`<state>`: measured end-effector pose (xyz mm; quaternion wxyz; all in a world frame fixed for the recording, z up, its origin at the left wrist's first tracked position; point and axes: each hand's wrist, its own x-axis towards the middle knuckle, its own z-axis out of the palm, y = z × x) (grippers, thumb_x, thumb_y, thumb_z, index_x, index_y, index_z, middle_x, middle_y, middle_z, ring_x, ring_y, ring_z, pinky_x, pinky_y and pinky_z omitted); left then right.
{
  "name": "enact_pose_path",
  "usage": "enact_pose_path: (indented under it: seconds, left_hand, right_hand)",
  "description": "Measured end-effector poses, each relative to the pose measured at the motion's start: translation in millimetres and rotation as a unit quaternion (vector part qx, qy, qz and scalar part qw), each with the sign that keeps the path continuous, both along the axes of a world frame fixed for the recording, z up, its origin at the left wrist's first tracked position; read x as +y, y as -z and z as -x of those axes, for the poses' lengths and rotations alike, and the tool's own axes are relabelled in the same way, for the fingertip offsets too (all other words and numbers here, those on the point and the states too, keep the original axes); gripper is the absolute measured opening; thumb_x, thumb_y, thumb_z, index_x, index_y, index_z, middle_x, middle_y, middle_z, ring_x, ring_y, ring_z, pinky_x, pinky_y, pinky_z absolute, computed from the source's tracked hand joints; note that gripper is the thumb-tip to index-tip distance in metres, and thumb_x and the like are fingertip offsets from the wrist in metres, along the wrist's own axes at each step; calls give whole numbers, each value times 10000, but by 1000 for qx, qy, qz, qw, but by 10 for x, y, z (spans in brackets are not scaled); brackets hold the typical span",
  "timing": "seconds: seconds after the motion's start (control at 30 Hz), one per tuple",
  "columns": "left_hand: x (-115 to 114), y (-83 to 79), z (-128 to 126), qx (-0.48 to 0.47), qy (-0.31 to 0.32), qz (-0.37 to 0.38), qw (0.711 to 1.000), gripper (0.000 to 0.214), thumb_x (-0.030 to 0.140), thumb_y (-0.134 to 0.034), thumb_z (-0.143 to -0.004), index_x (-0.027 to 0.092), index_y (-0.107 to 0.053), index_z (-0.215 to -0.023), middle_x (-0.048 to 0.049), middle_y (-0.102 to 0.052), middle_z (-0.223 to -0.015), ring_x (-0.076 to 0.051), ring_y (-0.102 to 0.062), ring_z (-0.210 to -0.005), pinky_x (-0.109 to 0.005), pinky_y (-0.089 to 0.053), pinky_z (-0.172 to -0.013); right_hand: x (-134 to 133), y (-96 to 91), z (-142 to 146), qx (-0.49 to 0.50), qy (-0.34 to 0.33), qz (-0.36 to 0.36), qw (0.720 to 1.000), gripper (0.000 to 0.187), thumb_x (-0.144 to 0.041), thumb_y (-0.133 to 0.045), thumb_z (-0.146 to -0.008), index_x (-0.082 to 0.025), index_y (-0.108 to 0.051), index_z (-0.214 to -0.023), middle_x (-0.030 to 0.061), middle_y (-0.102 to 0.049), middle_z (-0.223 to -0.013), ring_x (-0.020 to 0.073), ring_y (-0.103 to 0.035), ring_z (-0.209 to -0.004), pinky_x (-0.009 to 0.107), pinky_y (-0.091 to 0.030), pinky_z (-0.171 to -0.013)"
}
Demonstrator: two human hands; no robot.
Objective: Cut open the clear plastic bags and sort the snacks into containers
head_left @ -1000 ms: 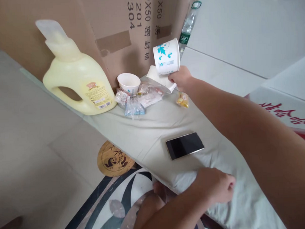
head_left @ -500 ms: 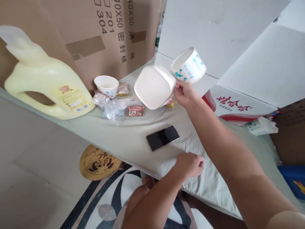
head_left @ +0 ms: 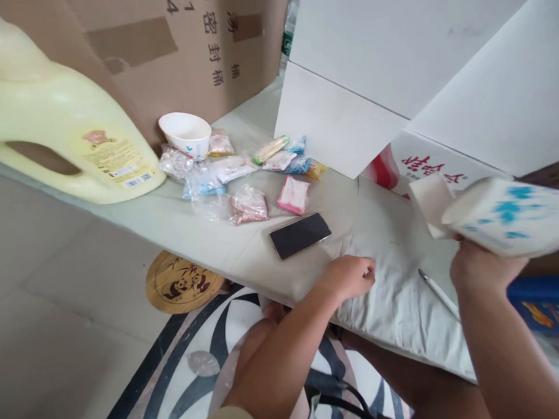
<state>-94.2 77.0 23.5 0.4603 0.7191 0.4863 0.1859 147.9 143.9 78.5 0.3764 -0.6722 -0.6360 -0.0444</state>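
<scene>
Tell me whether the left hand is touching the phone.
Apart. The head view shows a strip of grey cloth between the left hand and the phone.

Cardboard box (head_left: 131, 43): I read "密封桶" in dark print, with a cut-off "4" above it.
White carton (head_left: 424, 158): red characters "娃哈哈", upside down.
Yellow jug (head_left: 52, 132): label too small to read.
Paper cup (head_left: 504, 220): blue print blurred.

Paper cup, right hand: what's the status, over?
Right hand grips paper cup and white tub, held up off the cushion. Left hand curled, resting on cushion near phone. Thin white stick lies between hands; snack packets farther off.
</scene>
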Motion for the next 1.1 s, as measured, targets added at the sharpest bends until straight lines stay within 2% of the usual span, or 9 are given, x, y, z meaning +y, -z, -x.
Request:
enact_pose_path:
  seconds: [0.1,0.17,0.27,0.4,0.5,0.6,0.73,0.9,1.1]
  left_hand:
    - [13,27,-81,-1,1,-8,1000,252,274,-518,-887,272,-732,-1020,-50,-782,-972,-221,-713,-897,-302,-502,-758]
    - [23,37,-153,-5,2,-18,1000,227,254,-530,-880,258,-732,-983,-53,-775,-933,-219,-706,-863,-298,-492,-737]
    - [45,38,-249,-29,-22,-38,999,194,209,-550,-875,233,-715,-973,-51,-760,-883,-207,-692,-827,-295,-488,-748]
    - [99,57,-316,-57,-184,-72,979,142,197,-579,-875,216,-657,-992,-30,-702,-810,-179,-646,-756,-291,-483,-751]
    - [135,80,-344,-68,-266,-108,956,188,197,-615,-852,215,-610,-1040,-8,-657,-829,-153,-611,-721,-282,-480,-754]
    - [138,81,-417,-103,-220,-101,965,247,197,-630,-837,217,-585,-1080,17,-642,-828,-122,-586,-667,-263,-481,-740]
    - [124,66,-613,-94,-116,-63,987,6,220,-604,-860,215,-604,-859,-2,-693,-792,-147,-654,-771,-258,-482,-741]
    - [197,68,-847,-33,-118,-68,990,91,216,-578,-879,206,-629,-804,-32,-746,-851,-170,-689,-838,-279,-500,-783]
    - [358,-17,-1101,-41,-153,-50,986,85,208,-575,-867,201,-605,-788,-6,-698,-757,-140,-646,-708,-261,-491,-723]
  right_hand:
    - [-170,127,-117,-50,38,37,997,395,-431,-527,-766,-299,-771,-1047,201,-719,-997,471,-668,-1151,638,-521,-887]
    - [-212,204,-76,-73,30,56,995,357,-380,-537,-717,-238,-771,-946,200,-689,-1042,428,-683,-1101,606,-547,-919]
    - [-297,295,74,-94,-16,44,994,315,-361,-541,-774,-249,-762,-968,186,-591,-1323,369,-607,-1261,560,-529,-1030]
    - [-486,339,171,-99,-110,29,989,449,-320,-527,-842,-283,-679,-1262,178,-587,-1354,338,-580,-1311,535,-514,-1066]
    - [-529,395,-18,-97,-81,25,992,517,-283,-523,-826,-265,-625,-1332,185,-601,-1389,347,-561,-1344,551,-486,-1088]
    - [-453,521,-339,-111,-22,63,992,542,-266,-491,-816,-226,-605,-1344,187,-612,-1430,377,-500,-1421,612,-427,-1107]
    - [-429,691,-620,-115,26,113,987,380,-249,-442,-861,-221,-698,-1140,170,-736,-1224,377,-584,-1334,634,-368,-1114]
    - [-545,744,-576,-47,60,94,993,306,-301,-438,-928,-268,-736,-984,134,-774,-1032,361,-673,-1115,558,-470,-969]
    - [-295,645,-534,78,-129,64,987,342,-251,-426,-909,-281,-705,-1104,107,-734,-1232,272,-672,-1177,434,-533,-1010]
